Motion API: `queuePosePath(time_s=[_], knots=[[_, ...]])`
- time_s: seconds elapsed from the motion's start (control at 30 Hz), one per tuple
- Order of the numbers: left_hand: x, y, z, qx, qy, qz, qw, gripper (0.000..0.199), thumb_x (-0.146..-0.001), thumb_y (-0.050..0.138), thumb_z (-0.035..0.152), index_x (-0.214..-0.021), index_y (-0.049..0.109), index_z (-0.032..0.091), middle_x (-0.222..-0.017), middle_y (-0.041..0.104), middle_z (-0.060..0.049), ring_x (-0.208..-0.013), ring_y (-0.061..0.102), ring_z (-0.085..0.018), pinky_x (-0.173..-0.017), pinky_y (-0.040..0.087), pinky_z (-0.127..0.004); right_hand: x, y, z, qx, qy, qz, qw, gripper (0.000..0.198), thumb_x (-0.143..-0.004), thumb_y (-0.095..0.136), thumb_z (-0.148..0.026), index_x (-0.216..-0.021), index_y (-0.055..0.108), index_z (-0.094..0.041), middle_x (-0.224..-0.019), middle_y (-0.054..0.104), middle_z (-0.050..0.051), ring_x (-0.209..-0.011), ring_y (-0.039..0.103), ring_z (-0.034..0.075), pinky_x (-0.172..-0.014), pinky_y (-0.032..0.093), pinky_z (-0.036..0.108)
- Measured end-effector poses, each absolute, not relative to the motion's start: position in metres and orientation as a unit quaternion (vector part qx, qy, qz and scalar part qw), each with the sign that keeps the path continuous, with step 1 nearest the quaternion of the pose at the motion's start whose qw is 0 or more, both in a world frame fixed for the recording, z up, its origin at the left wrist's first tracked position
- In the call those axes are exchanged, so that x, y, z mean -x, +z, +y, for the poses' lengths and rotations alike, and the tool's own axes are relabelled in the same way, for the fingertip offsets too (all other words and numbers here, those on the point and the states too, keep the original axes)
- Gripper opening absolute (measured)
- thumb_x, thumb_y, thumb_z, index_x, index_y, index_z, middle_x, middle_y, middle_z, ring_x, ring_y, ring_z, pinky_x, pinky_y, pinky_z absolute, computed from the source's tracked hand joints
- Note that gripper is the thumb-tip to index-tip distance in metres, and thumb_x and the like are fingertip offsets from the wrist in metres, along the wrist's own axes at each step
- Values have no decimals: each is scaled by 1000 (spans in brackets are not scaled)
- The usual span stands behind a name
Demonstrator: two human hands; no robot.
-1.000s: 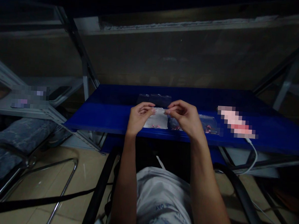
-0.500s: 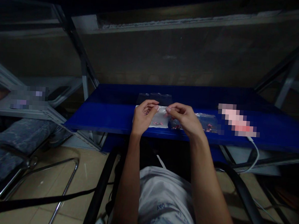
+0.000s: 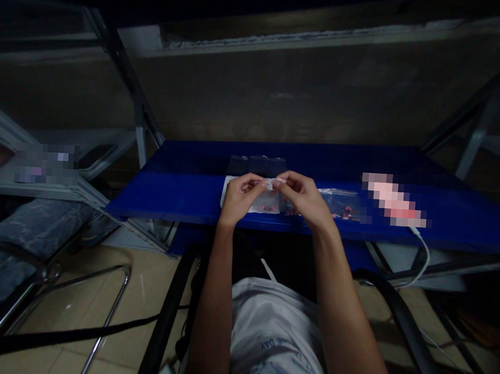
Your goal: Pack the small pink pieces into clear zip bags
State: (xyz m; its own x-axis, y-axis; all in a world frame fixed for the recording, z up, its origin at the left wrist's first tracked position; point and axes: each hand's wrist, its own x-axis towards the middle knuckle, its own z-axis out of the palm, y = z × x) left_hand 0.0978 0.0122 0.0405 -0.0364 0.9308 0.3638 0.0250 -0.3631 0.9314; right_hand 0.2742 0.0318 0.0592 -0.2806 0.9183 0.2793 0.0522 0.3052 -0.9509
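Observation:
My left hand (image 3: 239, 200) and my right hand (image 3: 302, 195) meet over the blue shelf, thumbs and forefingers pinched together. Between their fingertips is a small whitish, crinkled piece (image 3: 270, 184), perhaps clear plastic; its kind is too small to make out. Beneath lies a white sheet (image 3: 252, 208) with a small pink item (image 3: 267, 208) near its front edge. To the right, partly under my right hand, lies a clear plastic bag (image 3: 338, 201) with several small pink and dark pieces in it. Behind the hands are flat clear bags (image 3: 266, 164).
A pixelated pink object (image 3: 393, 198) with a white cable (image 3: 424, 248) lies on the blue shelf (image 3: 183, 177) at the right. Another person's leg (image 3: 30, 235) shows at the left, near a metal chair frame (image 3: 116, 297). A black armrest (image 3: 170, 306) stands beside me.
My fingertips have come closer together, the right hand shifting slightly left. The whitish piece now shows bunched between them. The sheet and bags stay in place.

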Motion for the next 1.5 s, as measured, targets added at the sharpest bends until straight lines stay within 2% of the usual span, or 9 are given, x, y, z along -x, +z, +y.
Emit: queuePosePath(time_s=[0.37,0.67,0.87,0.93,1.07,1.2,1.33,1.43,1.5], knots=[[-103,34,17,-574,593,392,407,28,-82,82,44,-91,81,17,-90,81,-7,-80,75,-19,-79,58,-30,-282,58,33,376,396,-686,482,33,-84,78,-50,-78,69,-18,-73,67,3,-67,56,16,-62,40,29],[-135,40,15,-558,621,386,393,21,-85,79,38,-86,79,16,-81,78,-4,-72,70,-15,-70,55,-25,-302,63,31,386,379,-686,486,24,-85,76,-41,-85,71,-18,-78,70,3,-72,62,18,-66,44,29],[-150,38,16,-524,643,375,414,21,-85,79,36,-84,77,15,-78,76,-4,-66,68,-13,-64,53,-23,-309,67,28,395,388,-679,483,30,-80,80,-46,-84,73,-17,-75,68,3,-67,58,16,-61,42,28],[-152,37,16,-527,640,376,415,20,-87,77,35,-90,77,15,-84,78,-5,-68,69,-13,-67,55,-23,-313,69,27,418,391,-651,498,33,-76,82,-48,-84,75,-17,-71,67,2,-61,54,14,-56,39,27],[-155,32,18,-549,578,382,468,31,-90,76,28,-119,73,17,-97,80,-8,-82,75,-17,-81,59,-27,-322,66,31,480,377,-575,545,35,-74,83,-50,-84,75,-18,-67,65,2,-57,52,14,-51,37,26],[-160,25,19,-560,530,399,497,25,-87,73,15,-112,72,15,-83,79,-5,-73,74,-16,-77,59,-26,-331,56,38,515,378,-560,527,39,-75,82,-53,-85,75,-16,-67,65,3,-55,50,12,-48,35,25],[-168,17,22,-520,545,444,485,27,-85,71,11,-111,68,16,-78,76,-2,-66,71,-15,-67,57,-24,-339,50,40,537,413,-553,485,50,-77,81,-56,-106,73,-16,-75,69,4,-59,57,15,-47,40,25],[-171,11,25,-512,544,497,441,31,-85,71,11,-115,66,18,-79,75,-2,-69,72,-16,-68,58,-26,-346,47,39,541,435,-555,458,61,-71,86,-43,-123,66,-19,-81,72,4,-59,62,17,-48,46,26],[-174,8,26,-527,539,528,391,33,-86,70,10,-117,65,20,-85,76,-2,-73,73,-17,-75,60,-29,-349,44,41,547,435,-562,443,61,-70,83,-32,-126,62,-20,-83,72,3,-59,64,18,-50,49,28]])
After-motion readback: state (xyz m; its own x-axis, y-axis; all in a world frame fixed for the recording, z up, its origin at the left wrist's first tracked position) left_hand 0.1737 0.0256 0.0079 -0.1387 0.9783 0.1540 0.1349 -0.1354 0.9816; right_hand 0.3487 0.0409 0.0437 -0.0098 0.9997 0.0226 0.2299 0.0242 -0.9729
